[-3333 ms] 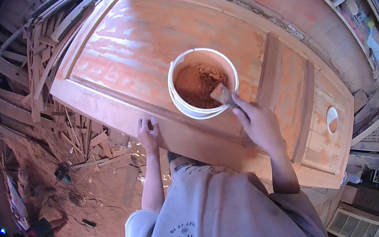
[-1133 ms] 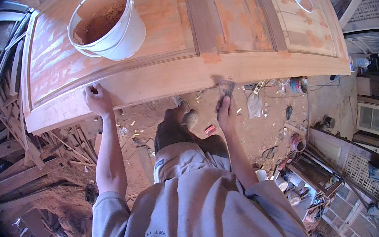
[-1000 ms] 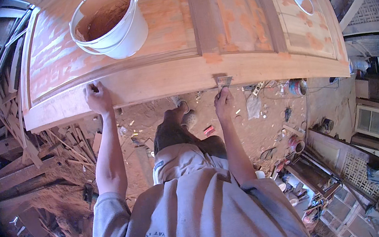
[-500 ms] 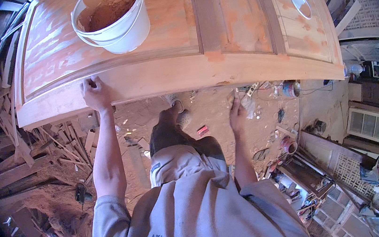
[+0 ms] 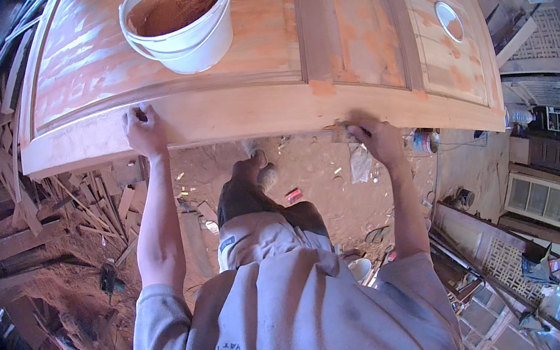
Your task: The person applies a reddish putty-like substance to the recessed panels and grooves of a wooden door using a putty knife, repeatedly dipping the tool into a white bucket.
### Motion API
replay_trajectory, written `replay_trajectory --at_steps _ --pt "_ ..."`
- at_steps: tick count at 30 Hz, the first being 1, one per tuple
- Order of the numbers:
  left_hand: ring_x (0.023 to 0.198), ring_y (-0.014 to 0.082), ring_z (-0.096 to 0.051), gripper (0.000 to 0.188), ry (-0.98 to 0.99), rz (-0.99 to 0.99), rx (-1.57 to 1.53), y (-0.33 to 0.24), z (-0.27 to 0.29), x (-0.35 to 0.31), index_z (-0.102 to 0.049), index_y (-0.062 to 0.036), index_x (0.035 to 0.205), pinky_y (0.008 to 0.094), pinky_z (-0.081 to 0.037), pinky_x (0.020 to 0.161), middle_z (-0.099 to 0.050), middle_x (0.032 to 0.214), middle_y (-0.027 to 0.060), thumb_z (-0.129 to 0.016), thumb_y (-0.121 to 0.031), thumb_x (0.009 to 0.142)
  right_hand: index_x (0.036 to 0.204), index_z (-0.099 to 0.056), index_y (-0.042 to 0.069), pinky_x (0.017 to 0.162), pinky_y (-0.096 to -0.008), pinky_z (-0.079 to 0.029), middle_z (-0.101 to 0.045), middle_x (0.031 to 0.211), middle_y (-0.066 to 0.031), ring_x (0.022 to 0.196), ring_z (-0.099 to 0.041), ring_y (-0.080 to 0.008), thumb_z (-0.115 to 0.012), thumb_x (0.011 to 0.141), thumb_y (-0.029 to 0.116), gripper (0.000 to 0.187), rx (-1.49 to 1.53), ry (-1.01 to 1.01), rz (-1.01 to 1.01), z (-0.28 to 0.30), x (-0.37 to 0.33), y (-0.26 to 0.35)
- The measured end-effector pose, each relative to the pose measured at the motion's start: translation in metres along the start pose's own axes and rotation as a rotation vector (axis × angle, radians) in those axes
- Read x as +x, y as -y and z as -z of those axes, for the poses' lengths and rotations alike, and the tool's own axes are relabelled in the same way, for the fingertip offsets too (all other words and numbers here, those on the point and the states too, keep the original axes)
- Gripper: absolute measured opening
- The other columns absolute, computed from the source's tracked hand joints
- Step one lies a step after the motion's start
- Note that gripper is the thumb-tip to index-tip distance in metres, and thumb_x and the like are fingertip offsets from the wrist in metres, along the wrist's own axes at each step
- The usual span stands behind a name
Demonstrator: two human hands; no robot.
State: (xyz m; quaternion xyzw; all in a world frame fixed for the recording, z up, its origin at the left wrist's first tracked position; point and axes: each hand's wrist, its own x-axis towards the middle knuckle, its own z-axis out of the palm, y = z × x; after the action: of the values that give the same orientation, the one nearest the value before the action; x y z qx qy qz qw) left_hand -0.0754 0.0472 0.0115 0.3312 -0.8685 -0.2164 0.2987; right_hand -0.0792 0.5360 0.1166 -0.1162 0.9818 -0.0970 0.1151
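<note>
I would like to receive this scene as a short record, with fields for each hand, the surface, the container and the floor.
left hand: loosely curled, at the near edge of the surface
right hand: holding scraper at the same edge
surface: wooden panel, orange smears
container: white bucket on the panel, reddish-brown material inside
floor: reddish, littered

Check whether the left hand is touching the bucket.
Apart: the head view shows bare wooden panel between the left hand and the bucket.
</note>
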Motion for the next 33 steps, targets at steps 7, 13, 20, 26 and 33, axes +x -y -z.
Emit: replay_trajectory --at_steps 7,13,20,26,33 --pt "0.075 0.0347 -0.059 0.029 -0.006 0.000 -0.005 0.002 0.002 0.001 -0.060 -0.0023 0.080 0.0478 -0.046 0.070 -0.060 0.082 0.0125 -0.062 -0.029 0.091 0.094 -0.075 0.014 0.066 -0.0470 -0.055 -0.070 0.077 -0.0145 0.072 -0.068 -0.0363 -0.064 0.090 0.052 0.039 0.075 0.052 0.117 -0.027 0.029 0.056" --pt "0.076 0.0336 -0.058 0.027 0.038 0.042 -0.029 0.000 0.006 0.001 -0.058 -0.0035 0.075 0.0469 -0.045 0.070 -0.058 0.080 0.0112 -0.062 -0.025 0.091 0.086 -0.070 0.007 0.058 -0.0406 -0.050 -0.067 0.067 -0.0129 0.060 -0.066 -0.0295 -0.067 0.093 0.042 0.036 0.190 0.022 0.123 -0.016 0.058 0.089" --pt "0.077 0.0343 -0.057 0.025 0.019 0.057 -0.027 0.001 0.003 0.001 -0.059 -0.0044 0.076 0.0476 -0.045 0.073 -0.058 0.080 0.0123 -0.063 -0.024 0.090 0.081 -0.066 0.004 0.053 -0.0352 -0.044 -0.056 0.058 -0.0115 0.051 -0.053 -0.0217 -0.067 0.095 0.031 0.031 0.494 -0.053 0.165 0.074 0.132 0.157" --pt "0.078 0.0326 -0.058 0.020 0.027 0.089 0.008 -0.003 0.009 0.001 -0.060 -0.0065 0.076 0.0453 -0.046 0.073 -0.058 0.082 0.0115 -0.063 -0.022 0.089 0.113 -0.064 0.009 0.062 -0.0374 -0.048 -0.063 0.085 -0.0125 0.071 -0.061 -0.0250 -0.062 0.095 0.016 0.019 0.296 -0.338 0.410 0.113 0.184 0.224" --pt "0.077 0.0318 -0.057 0.018 -0.034 0.062 -0.041 -0.006 0.010 0.007 -0.059 -0.0060 0.076 0.0441 -0.046 0.070 -0.057 0.081 0.0114 -0.065 -0.019 0.087 0.147 -0.049 0.025 0.075 -0.0450 -0.052 -0.061 0.097 -0.0105 0.089 -0.063 -0.0303 -0.058 0.088 0.002 0.064 0.051 -0.412 0.548 0.112 0.199 0.234"
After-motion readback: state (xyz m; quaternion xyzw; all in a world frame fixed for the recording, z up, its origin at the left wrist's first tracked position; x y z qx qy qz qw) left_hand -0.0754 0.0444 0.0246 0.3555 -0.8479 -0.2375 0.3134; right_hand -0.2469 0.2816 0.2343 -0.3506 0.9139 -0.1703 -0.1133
